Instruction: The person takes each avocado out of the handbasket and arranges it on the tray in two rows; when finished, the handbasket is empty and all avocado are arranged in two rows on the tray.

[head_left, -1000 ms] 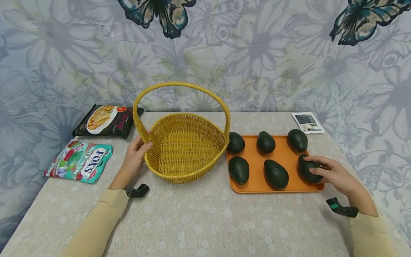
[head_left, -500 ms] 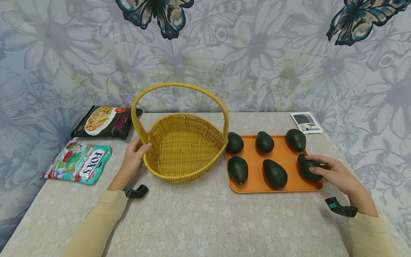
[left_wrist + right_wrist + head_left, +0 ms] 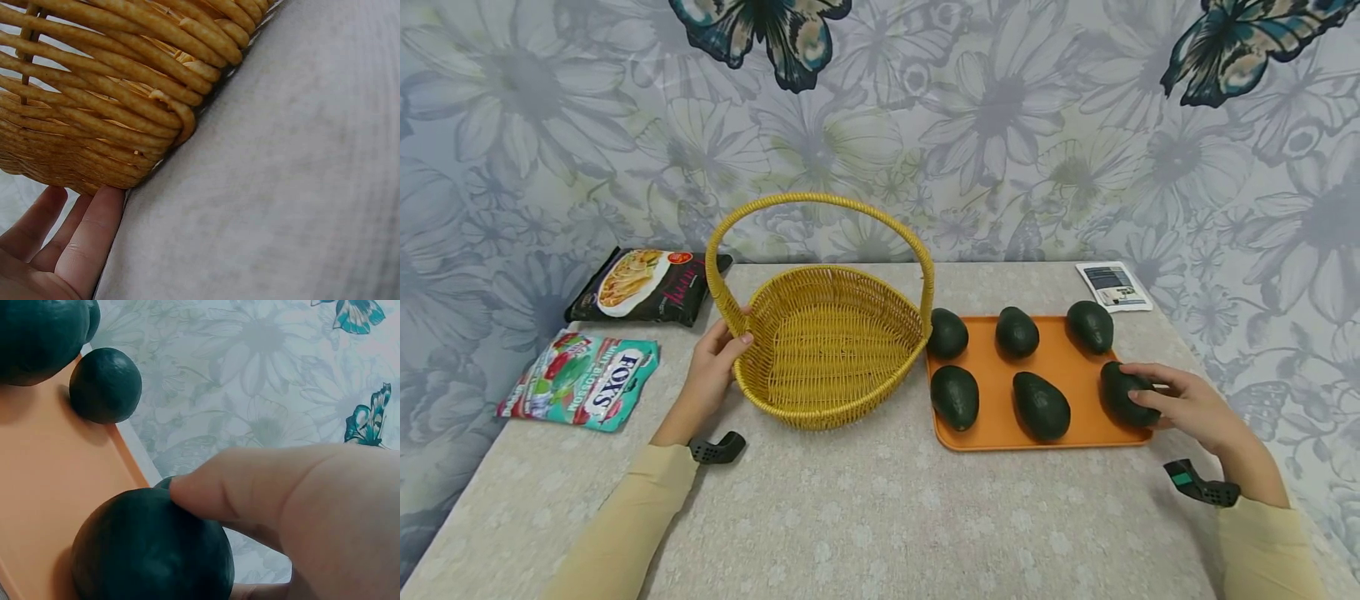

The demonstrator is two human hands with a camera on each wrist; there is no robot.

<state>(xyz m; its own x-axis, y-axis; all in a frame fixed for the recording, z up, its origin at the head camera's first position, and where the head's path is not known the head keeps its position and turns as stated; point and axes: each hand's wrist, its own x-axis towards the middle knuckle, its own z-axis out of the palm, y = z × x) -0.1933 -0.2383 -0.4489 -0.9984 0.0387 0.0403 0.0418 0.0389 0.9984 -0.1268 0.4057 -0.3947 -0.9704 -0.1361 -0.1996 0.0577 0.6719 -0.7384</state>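
Observation:
In the head view a yellow wicker basket (image 3: 820,358) with a tall arched handle stands mid-table. My left hand (image 3: 711,367) grips its left side, thumb over the rim by the handle's foot; the left wrist view shows fingertips against the woven wall (image 3: 94,131). On the orange tray (image 3: 992,437) to the right lie several dark green avocados in two rows. My right hand (image 3: 1187,408) holds the front right avocado (image 3: 1123,396) between thumb and fingers. In the right wrist view the thumb lies on top of that avocado (image 3: 153,550); the other fingers are mostly hidden.
A black food packet (image 3: 647,283) and a teal FOX'S candy bag (image 3: 580,379) lie left of the basket. A small white packet (image 3: 1114,286) rests behind the tray. The flowered wall (image 3: 1000,167) rises at the table's back edge.
My right hand and its avocado have shifted slightly to the right on the tray. My left hand stays at the basket. The head view has drifted a little.

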